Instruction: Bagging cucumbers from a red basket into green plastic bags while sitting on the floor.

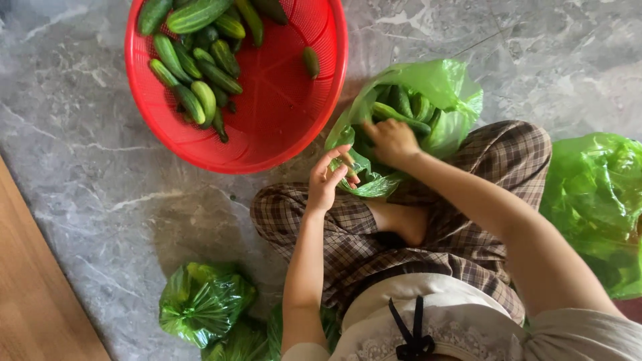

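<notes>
Reaching into an open green plastic bag [447, 87] of cucumbers, right hand [391, 142] at the mouth, fingers curled down among the cucumbers in the bag [401, 115]; whether closed around one or only touching, cannot tell. Bag resting on the grey marble floor [87, 167] just beyond the crossed legs in checked trousers [468, 241], directly ahead of the right hand. Long axes of the visible cucumbers running roughly from the hand toward the bag's far right edge, slightly slanted. Left hand [328, 180] just beside, at the near left rim of the bag, thumb and fingers pinched on the green film, holding the mouth apart. Right hand clearly the nearer to the cucumbers; left hand touching only plastic.

Counting outward: about five cucumbers showing inside the bag, more probably hidden under the folds. One red round basket [294, 127] up and left of the bag, touching or nearly touching it, holding roughly fifteen cucumbers heaped on its far left side, plus one lone cucumber [311, 61] lying apart on the right. One further green bag [598, 200] at the right knee, bulging. Knotted green bags [204, 304] near the left elbow, two or three, hard to separate. Strip of wooden board [33, 294] at bottom left.
</notes>
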